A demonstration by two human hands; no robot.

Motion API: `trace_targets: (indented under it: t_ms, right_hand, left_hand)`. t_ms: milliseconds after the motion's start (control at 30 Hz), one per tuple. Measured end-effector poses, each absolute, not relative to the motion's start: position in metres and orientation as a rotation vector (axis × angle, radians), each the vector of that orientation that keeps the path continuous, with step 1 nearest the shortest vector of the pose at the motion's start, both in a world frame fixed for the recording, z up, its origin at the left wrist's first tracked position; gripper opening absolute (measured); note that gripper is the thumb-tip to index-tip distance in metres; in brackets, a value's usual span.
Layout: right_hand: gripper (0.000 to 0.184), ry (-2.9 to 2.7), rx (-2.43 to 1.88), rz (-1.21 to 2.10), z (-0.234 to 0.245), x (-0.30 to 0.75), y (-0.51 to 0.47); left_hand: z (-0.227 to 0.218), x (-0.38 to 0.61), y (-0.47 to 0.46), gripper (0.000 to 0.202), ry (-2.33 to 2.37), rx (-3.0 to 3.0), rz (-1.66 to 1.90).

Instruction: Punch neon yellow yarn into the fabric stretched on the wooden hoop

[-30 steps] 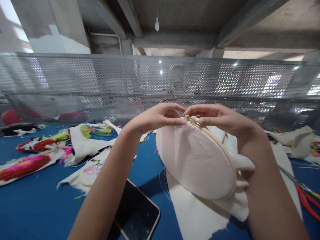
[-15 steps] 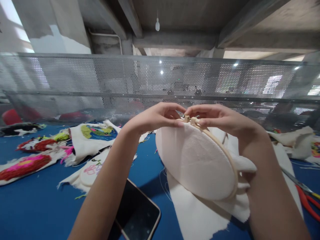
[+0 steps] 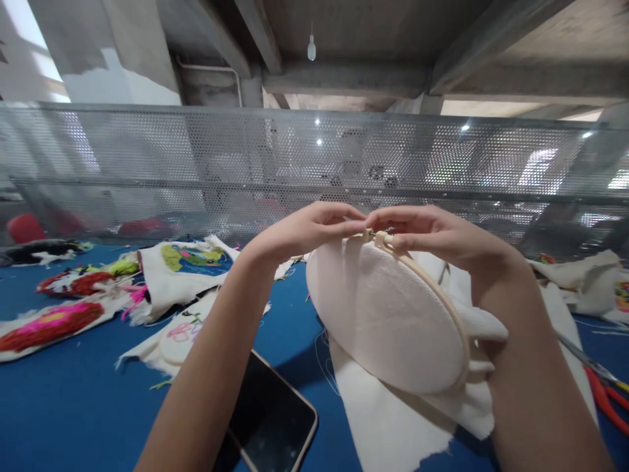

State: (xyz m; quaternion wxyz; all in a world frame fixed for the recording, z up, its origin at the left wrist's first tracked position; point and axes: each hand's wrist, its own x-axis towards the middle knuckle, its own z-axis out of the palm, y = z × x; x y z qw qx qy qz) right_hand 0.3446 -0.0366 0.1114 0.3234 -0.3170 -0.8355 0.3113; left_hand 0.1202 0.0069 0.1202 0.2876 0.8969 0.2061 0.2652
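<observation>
A wooden embroidery hoop (image 3: 445, 308) with plain cream cloth (image 3: 383, 308) stretched in it stands tilted above the blue table. My left hand (image 3: 307, 231) and my right hand (image 3: 427, 233) meet at its top edge. The fingers of both are pinched around the small screw fitting (image 3: 374, 236) on the hoop's rim. The loose end of the cloth (image 3: 393, 419) hangs down from the hoop onto the table.
A dark phone (image 3: 268, 419) lies under my left forearm. Several cloth pieces with bright yarn work (image 3: 54, 321) are spread over the left of the blue table (image 3: 73, 406). Red-handled scissors (image 3: 602, 393) lie at the right edge. A perforated metal screen (image 3: 196, 164) stands behind.
The left thumb and fingers have shifted slightly on the screw fitting. The hoop and both arms stay almost where they were.
</observation>
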Motion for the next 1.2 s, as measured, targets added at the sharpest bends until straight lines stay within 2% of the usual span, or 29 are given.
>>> trace_targets:
  t_ms: [100, 267, 433, 667, 767, 967, 1200]
  right_hand:
    - [0.035, -2.184, -0.837, 0.810, 0.1114, 0.3450, -0.0370]
    - [0.036, -2.180, -0.852, 0.783, 0.1114, 0.3458, -0.0376]
    - [0.035, -2.186, -0.880, 0.731, 0.1117, 0.3477, -0.0375]
    - [0.035, -2.203, -0.892, 0.669, 0.1130, 0.3491, -0.0389]
    - [0.032, -2.196, -0.898, 0.654, 0.1133, 0.3489, -0.0399]
    - [0.035, -2.212, -0.855, 0.690, 0.1123, 0.3488, -0.0374]
    - [0.038, -2.228, -0.850, 0.704, 0.1112, 0.3504, -0.0337]
  left_hand:
    - [0.1191, 0.1219, 0.0071, 0.039, 0.513, 2.384, 0.632]
    - [0.1184, 0.1228, 0.0079, 0.031, 0.563, 2.422, 0.735]
    - [0.1168, 0.1221, 0.0088, 0.034, 0.503, 2.346, 0.643]
    - [0.1144, 0.1231, 0.0118, 0.030, 0.491, 2.359, 0.705]
    - [0.1152, 0.1229, 0.0109, 0.036, 0.487, 2.335, 0.625]
    - [0.1177, 0.1262, 0.0032, 0.035, 0.600, 2.434, 0.785]
    - [0.1155, 0.1266, 0.0080, 0.030, 0.529, 2.414, 0.749]
